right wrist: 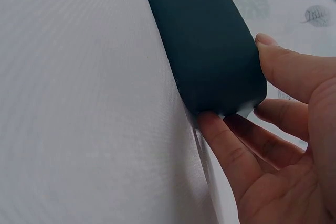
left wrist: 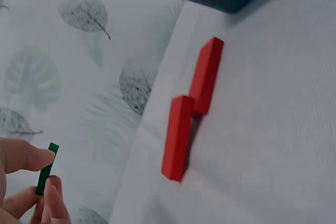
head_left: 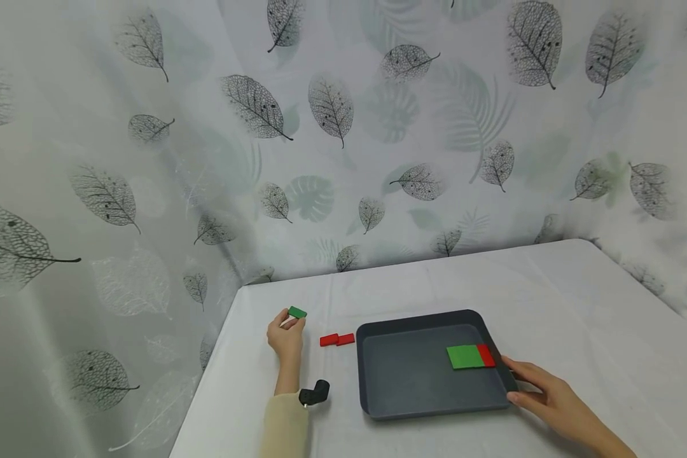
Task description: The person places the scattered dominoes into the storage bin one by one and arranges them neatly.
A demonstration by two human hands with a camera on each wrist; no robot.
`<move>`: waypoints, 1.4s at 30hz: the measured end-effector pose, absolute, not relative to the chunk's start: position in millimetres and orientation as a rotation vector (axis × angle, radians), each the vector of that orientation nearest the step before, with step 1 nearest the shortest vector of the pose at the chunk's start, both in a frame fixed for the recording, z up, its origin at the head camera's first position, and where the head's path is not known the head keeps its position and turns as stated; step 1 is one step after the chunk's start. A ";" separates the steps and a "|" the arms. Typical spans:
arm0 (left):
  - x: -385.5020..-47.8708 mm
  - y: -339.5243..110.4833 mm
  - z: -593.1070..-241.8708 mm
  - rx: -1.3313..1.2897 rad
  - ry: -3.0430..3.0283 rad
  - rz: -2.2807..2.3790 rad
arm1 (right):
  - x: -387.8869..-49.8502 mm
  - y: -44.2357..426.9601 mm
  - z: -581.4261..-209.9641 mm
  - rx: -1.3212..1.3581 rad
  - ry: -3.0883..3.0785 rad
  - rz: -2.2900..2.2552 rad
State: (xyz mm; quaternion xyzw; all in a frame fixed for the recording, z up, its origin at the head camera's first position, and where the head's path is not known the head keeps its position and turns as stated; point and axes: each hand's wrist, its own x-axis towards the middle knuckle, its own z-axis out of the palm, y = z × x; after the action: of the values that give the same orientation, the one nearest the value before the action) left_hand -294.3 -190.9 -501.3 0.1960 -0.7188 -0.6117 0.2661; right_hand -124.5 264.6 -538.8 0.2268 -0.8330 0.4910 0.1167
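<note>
My left hand [head_left: 286, 334] pinches a small green rectangular block [head_left: 298, 312] between thumb and fingers above the left side of the table. In the left wrist view, the green block [left wrist: 47, 169] appears edge-on between the fingertips. Just right of that hand lie two red blocks [head_left: 329, 340], end to end and slightly offset. A dark grey tray [head_left: 401, 375] stands right of them. Inside it, against the right wall, a green patch of blocks [head_left: 465, 357] adjoins a red block [head_left: 485, 355]. My right hand [head_left: 552, 397] holds the tray's right side, thumb and fingers against its wall [right wrist: 210, 40].
A white cloth [head_left: 435, 280] covers the table under everything. Behind and to the left hangs a leaf-patterned curtain [head_left: 166, 242]. A black wrist camera mount [head_left: 313, 393] sits on the left sleeve [head_left: 286, 423].
</note>
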 end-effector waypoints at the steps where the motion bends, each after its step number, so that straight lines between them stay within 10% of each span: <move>1: -292.3 -187.3 -497.0 0.500 -1.937 -1.667 | -124.5 264.4 -538.8 0.668 -2.436 1.438; 28: -221.4 -38.0 -443.7 -0.323 -2.214 -1.976 | -121.4 261.4 -532.4 0.584 -2.492 1.364; 42: -213.5 2.0 -487.9 -0.372 -2.481 -1.836 | -121.2 261.3 -533.2 0.575 -2.495 1.360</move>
State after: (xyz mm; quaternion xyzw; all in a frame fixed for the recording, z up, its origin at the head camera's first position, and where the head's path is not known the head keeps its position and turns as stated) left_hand -213.5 2.0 -487.9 -0.1196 -0.7979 -0.5905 0.0165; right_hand -121.2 261.3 -533.2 0.1970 -0.8543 0.4656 0.1207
